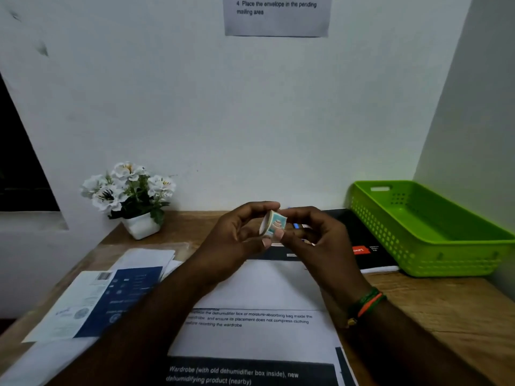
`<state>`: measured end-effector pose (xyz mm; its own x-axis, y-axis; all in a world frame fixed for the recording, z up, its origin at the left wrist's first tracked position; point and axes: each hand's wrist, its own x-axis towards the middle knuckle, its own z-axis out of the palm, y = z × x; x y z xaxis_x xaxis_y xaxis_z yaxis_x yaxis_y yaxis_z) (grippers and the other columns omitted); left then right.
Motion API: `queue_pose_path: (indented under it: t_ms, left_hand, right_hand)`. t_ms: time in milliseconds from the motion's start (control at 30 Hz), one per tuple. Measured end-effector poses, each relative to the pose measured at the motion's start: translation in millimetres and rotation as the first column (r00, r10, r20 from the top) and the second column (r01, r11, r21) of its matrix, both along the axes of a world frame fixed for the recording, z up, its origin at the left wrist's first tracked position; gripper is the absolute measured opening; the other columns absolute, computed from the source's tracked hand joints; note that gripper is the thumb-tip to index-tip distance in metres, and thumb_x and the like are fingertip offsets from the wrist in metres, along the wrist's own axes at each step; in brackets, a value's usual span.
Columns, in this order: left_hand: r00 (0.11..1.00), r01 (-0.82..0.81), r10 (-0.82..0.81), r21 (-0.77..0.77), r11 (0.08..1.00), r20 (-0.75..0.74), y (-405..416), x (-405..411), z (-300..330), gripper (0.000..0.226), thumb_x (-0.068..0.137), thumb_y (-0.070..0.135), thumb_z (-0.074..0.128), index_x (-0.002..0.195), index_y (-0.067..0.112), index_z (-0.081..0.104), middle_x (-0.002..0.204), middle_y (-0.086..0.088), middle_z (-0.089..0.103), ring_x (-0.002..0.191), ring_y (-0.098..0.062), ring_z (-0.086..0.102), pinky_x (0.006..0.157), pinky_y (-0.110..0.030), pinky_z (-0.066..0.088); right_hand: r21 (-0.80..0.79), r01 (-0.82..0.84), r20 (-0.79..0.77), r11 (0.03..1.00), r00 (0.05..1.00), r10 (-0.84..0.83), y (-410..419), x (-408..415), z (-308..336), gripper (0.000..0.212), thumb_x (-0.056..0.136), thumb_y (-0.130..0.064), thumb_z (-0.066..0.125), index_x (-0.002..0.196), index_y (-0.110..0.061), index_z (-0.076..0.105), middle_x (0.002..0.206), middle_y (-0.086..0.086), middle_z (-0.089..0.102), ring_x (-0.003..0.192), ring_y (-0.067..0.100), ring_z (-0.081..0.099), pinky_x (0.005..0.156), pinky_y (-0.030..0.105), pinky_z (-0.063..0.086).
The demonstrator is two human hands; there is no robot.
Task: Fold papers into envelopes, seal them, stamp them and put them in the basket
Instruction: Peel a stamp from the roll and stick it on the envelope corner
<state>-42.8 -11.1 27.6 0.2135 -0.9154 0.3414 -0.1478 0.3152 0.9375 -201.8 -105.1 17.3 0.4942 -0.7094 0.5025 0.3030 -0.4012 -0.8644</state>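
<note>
Two printed sheets [259,338] lie nearest you on the wooden desk [434,310], with a white envelope [267,282] just beyond them. Above it your left hand [237,235] and right hand [315,238] meet, fingertips of both pinching a small roll of stamps [273,224]. Farther back, the green basket [429,263] sits at the right and a flower pot [140,225] at the left against the wall.

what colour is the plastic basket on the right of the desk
Bright green, the perforated plastic basket shows best in the head view.
</note>
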Motion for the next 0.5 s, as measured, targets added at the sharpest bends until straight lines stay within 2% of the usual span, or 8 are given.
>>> queue_pose_path:
  t_ms: [100,133,167,300,367,500]
  left_hand:
    - [1.0,-0.002,0.002,-0.006,1.0,0.011,0.6,-3.1,1.7,0.056,0.089,-0.021,0.059,0.13,0.016,0.063,0.128,0.004,0.07,0.109,-0.016,0.072,0.079,-0.021,0.055]
    - [1.0,-0.005,0.005,-0.008,1.0,0.02,0.6,-3.4,1.6,0.055,0.088,-0.021,0.059,0.13,0.016,0.063,0.127,0.006,0.07,0.109,-0.016,0.072,0.079,-0.021,0.056]
    - [0.999,-0.007,0.007,-0.009,1.0,0.033,0.7,-3.7,1.6,0.055,0.088,-0.02,0.06,0.129,0.017,0.064,0.127,0.007,0.07,0.11,-0.016,0.071,0.08,-0.022,0.056]
    - [0.992,-0.017,0.017,-0.001,1.0,0.122,1.5,-4.6,2.0,0.053,0.088,-0.014,0.066,0.127,0.022,0.064,0.124,0.014,0.07,0.107,-0.016,0.072,0.081,-0.025,0.057]
    - [0.983,-0.034,0.034,-0.007,0.999,0.182,1.3,-5.6,2.5,0.049,0.088,-0.009,0.07,0.126,0.022,0.064,0.122,0.015,0.07,0.102,-0.012,0.073,0.08,-0.023,0.056]
    - [0.962,-0.081,0.08,-0.007,0.997,0.261,1.2,-5.3,1.1,0.043,0.088,0.001,0.075,0.12,0.029,0.065,0.113,0.012,0.073,0.092,-0.011,0.072,0.078,-0.023,0.055]
  right_hand:
    - [0.045,0.024,0.023,0.999,0.999,-0.025,-1.6,0.0,-0.6,0.016,0.087,-0.002,0.075,0.101,-0.009,0.073,0.095,0.008,0.078,0.088,0.034,0.076,0.075,0.051,0.059]
    - [0.043,0.029,0.02,0.999,0.999,-0.03,-2.1,0.3,-1.0,0.014,0.088,-0.002,0.074,0.099,-0.009,0.074,0.093,0.009,0.077,0.088,0.036,0.075,0.076,0.053,0.059]
    - [0.039,0.031,0.016,0.999,0.999,-0.032,-1.9,0.5,-1.1,0.013,0.088,-0.002,0.074,0.098,-0.01,0.074,0.092,0.009,0.077,0.087,0.034,0.075,0.075,0.051,0.059]
    - [0.055,0.021,0.027,0.998,0.999,-0.023,-2.5,0.8,-1.1,0.007,0.091,0.0,0.069,0.093,-0.007,0.071,0.085,0.004,0.076,0.076,0.012,0.073,0.064,0.025,0.055]
    - [0.078,0.02,0.02,0.997,1.0,-0.021,-3.9,0.2,-1.4,0.006,0.093,-0.002,0.068,0.091,-0.007,0.07,0.084,0.004,0.075,0.074,0.01,0.07,0.06,0.023,0.052]
    - [0.082,0.031,-0.016,0.996,0.999,-0.03,-5.1,0.1,-3.5,0.003,0.094,-0.005,0.067,0.091,-0.005,0.067,0.088,0.002,0.074,0.077,0.012,0.067,0.061,0.027,0.052]
